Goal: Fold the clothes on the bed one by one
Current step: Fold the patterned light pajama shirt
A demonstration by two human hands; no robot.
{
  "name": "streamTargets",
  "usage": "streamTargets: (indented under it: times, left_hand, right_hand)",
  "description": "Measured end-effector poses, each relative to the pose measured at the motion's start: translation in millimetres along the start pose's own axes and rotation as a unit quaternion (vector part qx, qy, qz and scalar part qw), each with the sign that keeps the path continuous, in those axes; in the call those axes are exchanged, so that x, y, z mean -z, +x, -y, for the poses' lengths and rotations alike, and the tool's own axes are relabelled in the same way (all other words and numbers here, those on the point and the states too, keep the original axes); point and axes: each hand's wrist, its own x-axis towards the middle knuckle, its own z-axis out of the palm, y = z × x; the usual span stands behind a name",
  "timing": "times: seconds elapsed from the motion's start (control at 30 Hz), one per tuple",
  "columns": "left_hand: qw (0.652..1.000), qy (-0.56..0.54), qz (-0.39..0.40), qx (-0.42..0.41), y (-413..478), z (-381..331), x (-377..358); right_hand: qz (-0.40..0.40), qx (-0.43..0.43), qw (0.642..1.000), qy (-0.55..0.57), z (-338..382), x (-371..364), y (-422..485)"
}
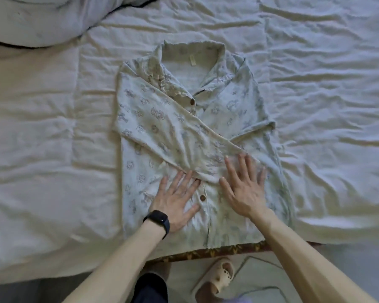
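A big white wrinkly bed sheet [315, 84] covers the bed and fills most of the view. A pale blue shirt with little animal drawings and brown buttons [232, 101] lies flat in the middle of it, front side up. Its collar [193, 51] points away from the person. Its bottom edge lies right at the near edge of the bed, just above a dark flowery strip of the bed's side [217, 251].

The long sleeve on the left [173, 132] is folded slantwise across the shirt's front. Its end reaches the right hand. The short bit of sleeve on the right [265, 125] sticks out to the side.

Both hands lie flat on the lower part of the shirt, fingers straight and spread, holding nothing. The left hand [177, 200] wears a black watch [159, 218] and presses beside the line of buttons. A brown round button [202, 197] shows between the two hands. The fingertips of the right hand [243, 189] rest on the end of the folded sleeve.

A lot of sheet shows to the left and right of the shirt, and past the collar too. A puffy white blanket [42, 18] sits far off in the top left corner, well apart from the shirt. Down on the floor, a cream rubber slipper with holes [219, 278] lies near the bed's edge.
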Motion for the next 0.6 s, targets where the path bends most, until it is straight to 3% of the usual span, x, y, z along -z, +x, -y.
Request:
streamTargets:
  times: [0.03, 0.1, 0.17, 0.23, 0.27, 0.33, 0.43, 0.47, 0.6]
  left_hand:
    - [1.000, 0.013, 0.007, 0.022, 1, -5, -8]
    - [0.998, 0.038, -0.004, 0.049, 1, -11, -7]
    - [0.995, -0.003, -0.038, 0.088, -11, -16, -7]
    - [0.968, -0.102, -0.153, 0.172, -40, -25, -9]
    - [0.932, -0.157, -0.221, 0.240, -58, -30, -12]
    - [0.821, -0.275, -0.289, 0.408, -94, -38, -23]
    - [0.634, -0.501, -0.239, 0.539, -134, -30, -53]
    - [0.610, -0.549, -0.201, 0.535, -142, -25, -63]
    - [0.661, -0.568, -0.103, 0.479, -153, -6, -86]
  right_hand:
    - [0.054, 0.018, 0.998, -0.017, -8, 1, -3]
    - [0.074, 0.029, 0.997, -0.023, -25, 3, -10]
    - [0.012, 0.009, 0.999, 0.029, -40, 8, -28]
    - [-0.089, -0.050, 0.986, 0.130, -56, 5, -60]
    - [-0.129, -0.104, 0.965, 0.201, -65, 1, -79]
    - [-0.138, -0.229, 0.900, 0.344, -86, -8, -113]
    - [-0.054, -0.309, 0.838, 0.447, -121, -35, -139]
    - [-0.041, -0.307, 0.830, 0.464, -130, -43, -142]
    - [0.035, -0.261, 0.821, 0.507, -139, -54, -142]
